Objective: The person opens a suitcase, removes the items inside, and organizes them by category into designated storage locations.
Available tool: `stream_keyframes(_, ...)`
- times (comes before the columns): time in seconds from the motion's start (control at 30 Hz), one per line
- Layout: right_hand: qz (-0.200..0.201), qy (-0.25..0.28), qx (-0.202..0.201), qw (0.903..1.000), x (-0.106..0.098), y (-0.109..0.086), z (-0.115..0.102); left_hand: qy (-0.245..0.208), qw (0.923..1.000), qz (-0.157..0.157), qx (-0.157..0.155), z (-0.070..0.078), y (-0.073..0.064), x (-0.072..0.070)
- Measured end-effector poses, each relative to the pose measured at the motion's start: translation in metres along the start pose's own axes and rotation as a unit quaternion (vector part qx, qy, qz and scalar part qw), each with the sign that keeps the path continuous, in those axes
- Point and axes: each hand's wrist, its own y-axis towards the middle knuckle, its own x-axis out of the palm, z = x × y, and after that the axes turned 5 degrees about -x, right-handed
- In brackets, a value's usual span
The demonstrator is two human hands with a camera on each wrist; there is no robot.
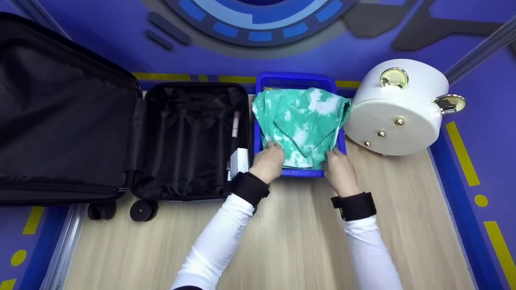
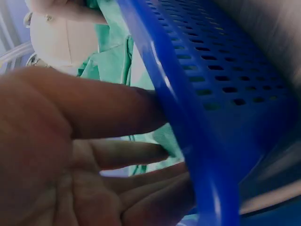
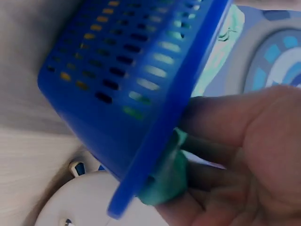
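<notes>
Hands: L hand point(image 1: 268, 161) pinches near-L edge of tie-dye cloth point(image 1: 306, 129), fingers curled, right by rim of blue basket point(image 1: 298, 173); R hand point(image 1: 342, 171) grips same cloth at near-R edge, also narrow. Blk wrist straps point(image 1: 250, 188) on both.
Suitcase: blk suitcase point(image 1: 189, 137), open, far L; lid point(image 1: 60, 141) swung out to L, other half next to basket.
Suitcase contents: slim pink tube point(image 1: 235, 125) by R wall; white box point(image 1: 240, 160) nearer person, close to L wrist.
Basket: plastic, perforated sides, btwn suitcase & drum-shaped case point(image 1: 395, 125).
Cloth: grn/white, folded, atop basket, spilling past L & R rims.
Drum-shaped case: white, far R, gold handles point(image 1: 394, 77), flat face w/ gold studs point(image 1: 399, 121) toward person.
</notes>
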Motion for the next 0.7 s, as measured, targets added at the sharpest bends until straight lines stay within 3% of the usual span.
stream_keyframes(0.1,-0.047,-0.026,-0.018,0.9984,0.002,0.011,0.006,0.009,0.9995,-0.029,-0.004,0.003,0.006,0.002)
stream_keyframes(0.23,-0.103,-0.023,-0.033,0.9939,-0.001,0.024,0.011,0.013,0.9982,-0.059,-0.001,0.005,0.01,-0.001)
stream_keyframes(0.4,-0.146,0.012,-0.005,0.9892,-0.017,0.028,0.006,0.004,0.997,-0.075,-0.02,0.002,0.005,-0.022)
stream_keyframes(0.47,-0.114,0.017,0.025,0.993,-0.025,0.028,0.003,0.002,0.9973,-0.065,-0.033,0.0,0.005,-0.034)
stream_keyframes(0.53,-0.055,0.018,0.057,0.9967,-0.032,0.033,0.002,0.0,0.9981,-0.045,-0.042,-0.003,0.008,-0.046)
stream_keyframes(0.63,0.031,0.043,0.076,0.9957,-0.036,0.049,0.006,-0.016,0.9983,-0.01,-0.055,-0.01,0.024,-0.055)
stream_keyframes(0.7,0.025,0.067,0.074,0.9947,-0.033,0.062,0.011,-0.029,0.9976,-0.003,-0.063,-0.015,0.039,-0.055)
